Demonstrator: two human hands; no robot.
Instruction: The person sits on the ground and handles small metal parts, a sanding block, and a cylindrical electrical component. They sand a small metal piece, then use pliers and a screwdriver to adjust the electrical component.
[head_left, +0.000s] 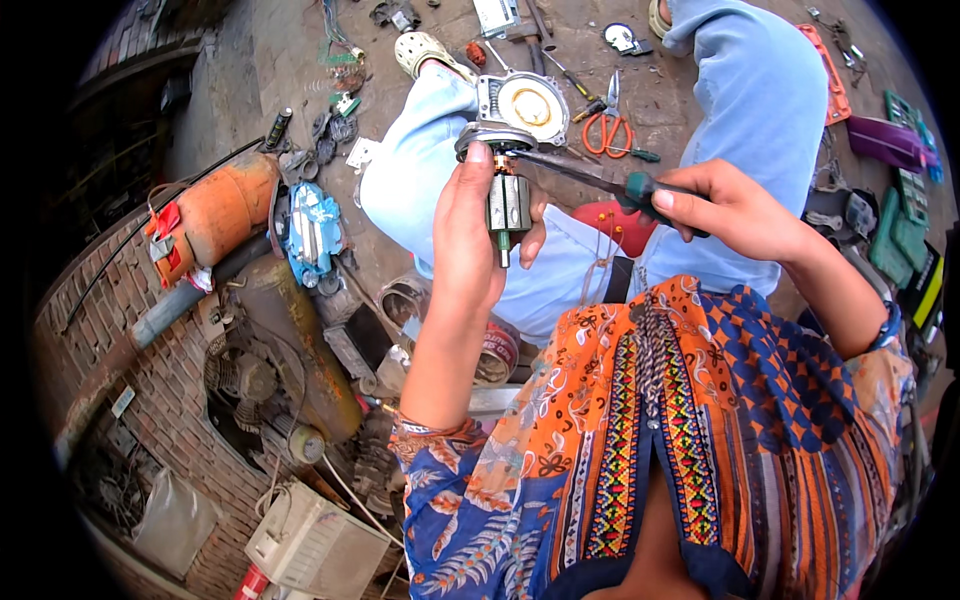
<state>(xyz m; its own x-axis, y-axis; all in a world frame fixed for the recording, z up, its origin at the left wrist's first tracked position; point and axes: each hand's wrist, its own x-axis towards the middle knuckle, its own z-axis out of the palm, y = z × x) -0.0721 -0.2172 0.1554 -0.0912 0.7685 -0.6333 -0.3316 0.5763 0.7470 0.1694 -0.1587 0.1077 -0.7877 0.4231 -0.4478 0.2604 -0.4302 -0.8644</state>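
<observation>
My left hand (pixel 462 225) is wrapped round a small motor armature (pixel 509 203), held upright with its shaft end pointing down. A round metal end cap (pixel 492 137) sits at the armature's upper end, above the copper-coloured commutator. A screwdriver (pixel 641 187) with a dark green and black handle is gripped in my right hand (pixel 735 208). Its metal blade reaches left to the armature's upper part, just under the end cap; the exact contact of the tip is too small to tell. Beyond the end cap lies a square metal housing (pixel 487 98) with a pale ring inside.
Orange-handled snips (pixel 606 136), a hammer (pixel 533 45) and a yellow-and-black screwdriver (pixel 580 84) lie ahead on the brick ground. At left are an orange gas cylinder (pixel 225 207) and a rusty tank (pixel 290 340). A purple container (pixel 885 143) stands at far right.
</observation>
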